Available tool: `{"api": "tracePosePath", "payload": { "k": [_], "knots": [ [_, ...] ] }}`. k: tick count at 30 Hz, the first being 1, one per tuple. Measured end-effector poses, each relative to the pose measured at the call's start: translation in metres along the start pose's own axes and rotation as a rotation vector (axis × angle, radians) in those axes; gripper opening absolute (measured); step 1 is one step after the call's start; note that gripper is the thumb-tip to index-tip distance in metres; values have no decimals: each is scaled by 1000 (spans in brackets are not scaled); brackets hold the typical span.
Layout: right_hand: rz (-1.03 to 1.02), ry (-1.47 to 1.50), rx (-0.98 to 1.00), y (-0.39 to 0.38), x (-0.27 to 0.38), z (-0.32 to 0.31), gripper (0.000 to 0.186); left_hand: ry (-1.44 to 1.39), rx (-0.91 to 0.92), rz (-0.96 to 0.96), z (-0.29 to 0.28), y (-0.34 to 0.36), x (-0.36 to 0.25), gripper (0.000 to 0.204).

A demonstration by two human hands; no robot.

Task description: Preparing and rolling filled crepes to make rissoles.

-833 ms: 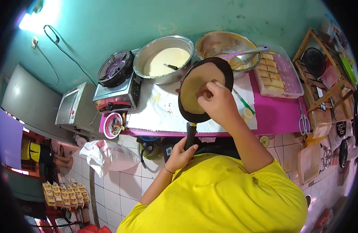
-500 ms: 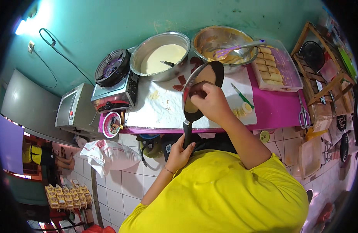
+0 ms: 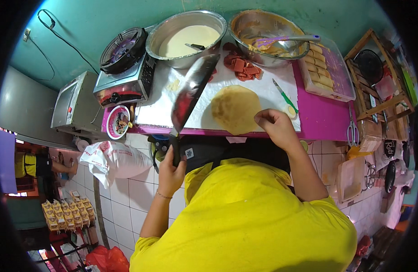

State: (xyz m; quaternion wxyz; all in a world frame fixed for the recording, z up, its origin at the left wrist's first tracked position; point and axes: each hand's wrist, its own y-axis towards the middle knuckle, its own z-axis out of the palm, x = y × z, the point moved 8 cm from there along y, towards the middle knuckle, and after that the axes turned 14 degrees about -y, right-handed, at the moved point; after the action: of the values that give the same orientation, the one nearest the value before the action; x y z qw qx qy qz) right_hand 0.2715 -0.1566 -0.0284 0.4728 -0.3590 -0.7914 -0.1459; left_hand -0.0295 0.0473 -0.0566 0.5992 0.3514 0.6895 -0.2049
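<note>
My left hand [image 3: 171, 170] is closed round the handle of a dark frying pan [image 3: 194, 93], which is tilted up on edge at the left of the white sheet. A round, thin, browned crepe [image 3: 235, 110] lies flat on the sheet at the table's front. Beside its right edge is my right hand [image 3: 277, 129], fingers curled and pinched together. Whether the fingertips hold the crepe's edge is hidden. A green-handled knife [image 3: 285, 96] and pale egg slices [image 3: 290, 111] lie just past that hand. Reddish meat slices [image 3: 243, 68] are heaped behind the crepe.
Along the back stand a stove [image 3: 125, 84], a metal basin [image 3: 151, 43] of pale batter and a bowl [image 3: 281, 57] with a purple spatula. At right are a plastic box [image 3: 340, 86] of rolls and scissors [image 3: 352, 131]. A small bowl [image 3: 110, 124] sits at the left edge.
The crepe has gone from the pan onto the white sheet. My left hand has swung the pan left, away from my right hand, which has moved lower and right.
</note>
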Motion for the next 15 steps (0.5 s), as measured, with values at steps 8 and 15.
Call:
{"api": "tracePosePath", "payload": {
  "k": [8,15],
  "knots": [
    [-276,-79,-12,91,90,3,26,-499,-66,-237,-8,2,-37,53],
    [-265,-170,92,195,138,53,48,-751,-171,-108,-45,16,-59,54]
  ]
}}
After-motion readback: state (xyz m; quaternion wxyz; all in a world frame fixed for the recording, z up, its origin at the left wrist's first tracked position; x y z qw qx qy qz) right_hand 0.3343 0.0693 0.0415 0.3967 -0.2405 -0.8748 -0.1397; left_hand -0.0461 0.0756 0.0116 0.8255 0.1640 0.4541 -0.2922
